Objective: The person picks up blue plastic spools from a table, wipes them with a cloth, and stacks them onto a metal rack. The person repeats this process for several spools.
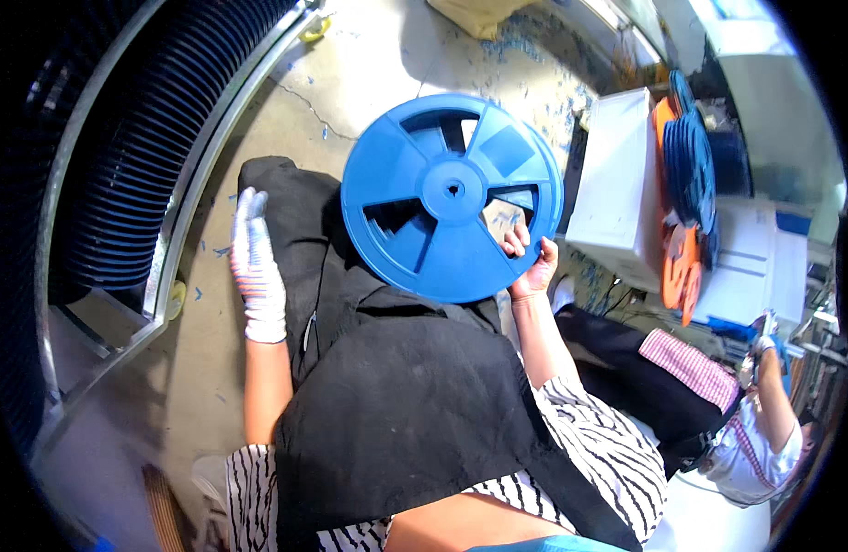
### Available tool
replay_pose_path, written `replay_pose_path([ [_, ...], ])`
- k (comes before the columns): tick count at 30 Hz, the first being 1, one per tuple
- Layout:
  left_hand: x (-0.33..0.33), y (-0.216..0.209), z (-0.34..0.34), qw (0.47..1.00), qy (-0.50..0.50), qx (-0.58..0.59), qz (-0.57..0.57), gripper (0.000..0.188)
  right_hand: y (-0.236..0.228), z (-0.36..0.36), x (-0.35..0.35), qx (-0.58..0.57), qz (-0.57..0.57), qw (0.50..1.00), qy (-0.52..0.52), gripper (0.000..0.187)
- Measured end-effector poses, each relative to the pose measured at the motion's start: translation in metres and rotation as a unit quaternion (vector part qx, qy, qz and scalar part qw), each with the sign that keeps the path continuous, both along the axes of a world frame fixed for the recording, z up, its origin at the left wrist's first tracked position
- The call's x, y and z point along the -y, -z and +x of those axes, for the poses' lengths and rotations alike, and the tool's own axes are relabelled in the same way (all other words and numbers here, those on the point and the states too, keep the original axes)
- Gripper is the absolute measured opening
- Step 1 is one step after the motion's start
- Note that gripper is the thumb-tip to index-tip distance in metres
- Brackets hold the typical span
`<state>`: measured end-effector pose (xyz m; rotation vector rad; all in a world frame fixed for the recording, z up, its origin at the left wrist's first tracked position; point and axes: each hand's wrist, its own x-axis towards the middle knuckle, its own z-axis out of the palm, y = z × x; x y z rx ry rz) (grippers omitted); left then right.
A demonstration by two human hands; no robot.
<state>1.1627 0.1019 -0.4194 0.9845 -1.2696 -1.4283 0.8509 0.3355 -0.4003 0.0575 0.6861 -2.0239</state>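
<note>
Black apron (396, 386) sits nearest, right grip (534, 273) clamped on blue reel (438, 195), left grip (258, 281) unclosed, rack (217, 129) perhaps holding reels (134, 175)

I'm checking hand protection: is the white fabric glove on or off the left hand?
On: the white fabric glove covers the left hand, its cuff ending near the wrist.

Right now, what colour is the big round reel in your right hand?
The reel is bright blue; the head view shows it best.

no readable text, no legible labels, numbers or signs, on blue reel (441, 208), white box (612, 184), black apron (406, 396)
</note>
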Motion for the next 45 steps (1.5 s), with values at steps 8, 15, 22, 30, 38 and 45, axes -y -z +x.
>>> replay_pose_path([
  [8,-0.022,-0.047,-0.096,0.970,0.197,0.031,0.141,0.045,0.032,0.022,-0.024,0.040,0.005,0.999,-0.015,0.041],
  [15,-0.011,-0.055,-0.119,0.956,0.216,0.139,0.144,0.047,0.027,0.019,-0.030,0.067,0.010,0.997,-0.042,0.047],
  [22,-0.018,-0.069,-0.153,0.881,0.374,0.239,0.162,0.067,0.038,0.021,-0.035,0.088,-0.011,0.994,-0.058,0.053],
  [30,-0.068,-0.080,-0.204,0.696,0.360,0.614,-0.094,0.093,0.014,0.029,-0.031,-0.017,0.074,0.995,-0.069,0.057],
  [38,-0.043,-0.058,-0.178,0.795,0.281,0.526,-0.115,0.097,0.019,0.037,-0.030,-0.013,0.060,0.996,-0.069,0.061],
  [45,0.004,-0.127,-0.072,0.899,0.243,-0.191,0.309,0.054,0.027,0.036,-0.032,0.069,0.042,0.997,0.014,0.055],
])
